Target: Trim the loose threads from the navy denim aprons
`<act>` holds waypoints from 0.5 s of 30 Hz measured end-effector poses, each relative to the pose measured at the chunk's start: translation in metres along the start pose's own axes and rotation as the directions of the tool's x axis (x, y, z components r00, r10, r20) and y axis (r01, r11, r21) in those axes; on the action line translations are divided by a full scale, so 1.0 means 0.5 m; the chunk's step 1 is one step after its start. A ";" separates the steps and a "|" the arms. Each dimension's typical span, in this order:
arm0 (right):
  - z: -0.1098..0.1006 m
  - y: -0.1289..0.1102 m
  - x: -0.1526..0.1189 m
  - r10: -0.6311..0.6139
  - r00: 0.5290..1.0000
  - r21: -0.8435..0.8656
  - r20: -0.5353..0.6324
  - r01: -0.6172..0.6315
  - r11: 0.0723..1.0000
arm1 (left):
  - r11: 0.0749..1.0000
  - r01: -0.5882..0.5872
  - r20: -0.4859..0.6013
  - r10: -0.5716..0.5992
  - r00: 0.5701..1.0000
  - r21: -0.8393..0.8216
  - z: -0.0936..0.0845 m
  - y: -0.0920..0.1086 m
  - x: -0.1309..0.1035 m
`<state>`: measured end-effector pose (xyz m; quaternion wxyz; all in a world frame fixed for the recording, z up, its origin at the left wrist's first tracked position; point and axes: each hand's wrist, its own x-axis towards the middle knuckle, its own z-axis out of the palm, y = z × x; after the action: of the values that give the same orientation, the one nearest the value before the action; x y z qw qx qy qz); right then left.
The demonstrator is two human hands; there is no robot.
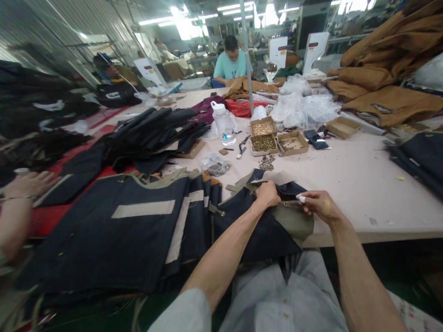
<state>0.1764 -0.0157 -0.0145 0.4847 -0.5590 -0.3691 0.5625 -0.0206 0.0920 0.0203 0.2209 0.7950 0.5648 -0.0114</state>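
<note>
My left hand [267,195] grips the top edge of a dark navy garment [263,230] with olive trim that lies over the table's near edge. Just to its right, my right hand [320,204] pinches the olive strap with a small metal buckle [287,203]; one fingertip wears a white cover. A stack of the same navy garments [114,230] with tan strips lies fanned out to the left of my hands.
Small cardboard boxes of metal parts [263,143] and a water jug [224,122] stand mid-table. Black garments [155,133] pile at the left, brown jackets [387,69] at the right. A co-worker's arm [17,203] reaches in at far left; two people sit at the far end.
</note>
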 end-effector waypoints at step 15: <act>0.078 -0.076 0.363 -0.439 0.896 -0.838 0.072 0.293 0.461 | 0.955 -0.169 -0.077 0.155 0.985 -0.246 0.022 -0.066 -0.057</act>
<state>0.1603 0.1730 -0.0234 0.2978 -0.6690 -0.6627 0.1570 -0.0582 0.0712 0.0067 0.3038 0.8042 0.5008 0.1009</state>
